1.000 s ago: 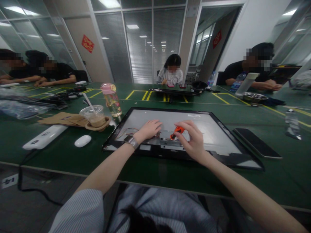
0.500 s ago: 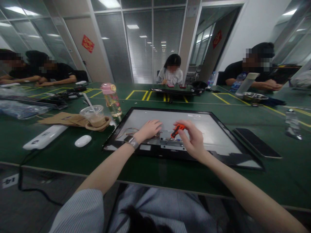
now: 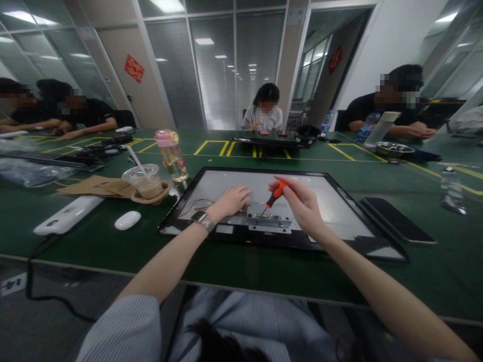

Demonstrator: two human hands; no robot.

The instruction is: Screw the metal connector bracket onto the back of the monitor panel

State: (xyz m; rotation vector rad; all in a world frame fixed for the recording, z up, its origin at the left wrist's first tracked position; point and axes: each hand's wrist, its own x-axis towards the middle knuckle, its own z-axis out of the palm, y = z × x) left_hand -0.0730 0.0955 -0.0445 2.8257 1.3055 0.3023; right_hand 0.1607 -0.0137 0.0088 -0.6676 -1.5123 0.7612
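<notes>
A flat display panel (image 3: 339, 211) with a black frame and a pale grey back lies before me on the table. On its near side sits a metal bracket (image 3: 269, 226) with connectors along it. My right hand (image 3: 302, 203) grips the orange and black handle of a screwdriver (image 3: 277, 193), whose shaft slants down to the left, its tip at the bracket. Left of the bracket, my left hand (image 3: 232, 201) rests with fingers stretched out on the panel's back, close to some thin wires (image 3: 199, 205). A watch (image 3: 203, 218) is on my left wrist.
Left of the panel stand a pink-capped bottle (image 3: 172, 156), a lidded cup (image 3: 145, 180) in a cardboard holder, a white case (image 3: 127, 220) and a white power strip (image 3: 70, 215). A black phone (image 3: 398, 219) lies to the right. Several people sit around the table.
My right hand has shifted slightly and turned around the screwdriver handle, which now leans a bit more to the right. My left hand stays in place.
</notes>
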